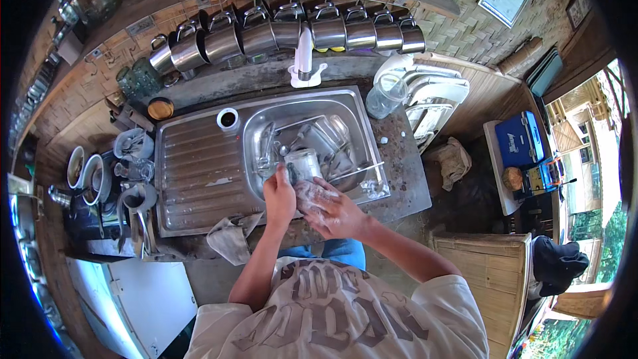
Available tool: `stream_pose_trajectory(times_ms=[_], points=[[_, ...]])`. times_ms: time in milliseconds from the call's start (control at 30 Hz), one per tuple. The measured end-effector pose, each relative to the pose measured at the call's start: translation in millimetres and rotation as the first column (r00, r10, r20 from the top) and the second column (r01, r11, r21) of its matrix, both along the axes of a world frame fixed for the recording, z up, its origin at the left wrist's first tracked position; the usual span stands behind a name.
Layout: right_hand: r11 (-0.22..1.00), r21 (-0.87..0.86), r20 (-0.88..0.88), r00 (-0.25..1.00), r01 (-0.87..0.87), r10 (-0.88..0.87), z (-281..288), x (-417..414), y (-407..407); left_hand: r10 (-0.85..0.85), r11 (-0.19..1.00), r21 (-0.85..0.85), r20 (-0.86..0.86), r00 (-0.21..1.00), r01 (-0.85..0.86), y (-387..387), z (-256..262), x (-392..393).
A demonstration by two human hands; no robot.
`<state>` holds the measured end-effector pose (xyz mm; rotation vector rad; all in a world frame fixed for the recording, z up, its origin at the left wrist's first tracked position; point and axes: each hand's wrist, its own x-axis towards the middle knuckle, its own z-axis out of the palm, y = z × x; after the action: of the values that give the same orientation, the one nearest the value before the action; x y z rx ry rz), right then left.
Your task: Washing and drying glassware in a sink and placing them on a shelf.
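Note:
My left hand (pixel 279 198) grips a clear glass (pixel 303 163) by its side, above the near rim of the stainless steel sink (pixel 251 179). Suds coat my right hand (pixel 329 209), which is wrapped around the lower end of that same glass. Whether a sponge is under its fingers is hidden. Below and beyond the hands, the basin holds more glassware (pixel 329 134) and some metal cutlery, heaped together. A thin stick-like handle (pixel 356 170) pokes out over the basin's right rim. The white faucet (pixel 303 57) rises behind the sink.
On the ribbed drainboard (pixel 199 159) stands a small white cup (pixel 228 118) with dark contents. A grey cloth (pixel 232 239) hangs at the counter's front edge. Steel mugs (pixel 286 30) hang along the back wall. A clear plastic pitcher (pixel 386 95) is right of the sink; bowls (pixel 97 179) are left.

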<state>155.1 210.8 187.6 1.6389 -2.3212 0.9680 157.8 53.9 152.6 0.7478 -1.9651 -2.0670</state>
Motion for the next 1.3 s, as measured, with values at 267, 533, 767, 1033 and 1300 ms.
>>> stream_pose_trajectory(times_ms=[267, 533, 767, 1033, 1300], points=[[0.972, -0.095, 0.062, 0.976, 0.215, -0.21, 10, -6, -14, -0.027, 0.997, 0.068, 0.006, 1.0, 0.026, 6, 1, 1], [0.789, -0.182, 0.564, 0.72, 0.587, -0.405, 6, -36, -12, -0.029, 0.999, 0.032, -0.035, 0.999, 0.03, 14, 15, 0], [0.947, -0.139, 0.048, 0.957, 0.29, -0.286, 15, -22, -4, -0.018, 0.994, 0.104, -0.08, 0.997, 0.026, 27, 27, 1], [0.512, 0.085, 0.683, 0.324, 0.855, -0.655, -36, -64, 9, -0.065, 0.984, -0.178, -0.192, 0.979, 0.031, 51, 37, -10], [0.418, -0.097, 0.958, 0.198, 0.903, -0.205, 5, -56, 26, -0.041, 0.898, -0.424, -0.338, 0.94, -0.114, 77, 49, -31]])
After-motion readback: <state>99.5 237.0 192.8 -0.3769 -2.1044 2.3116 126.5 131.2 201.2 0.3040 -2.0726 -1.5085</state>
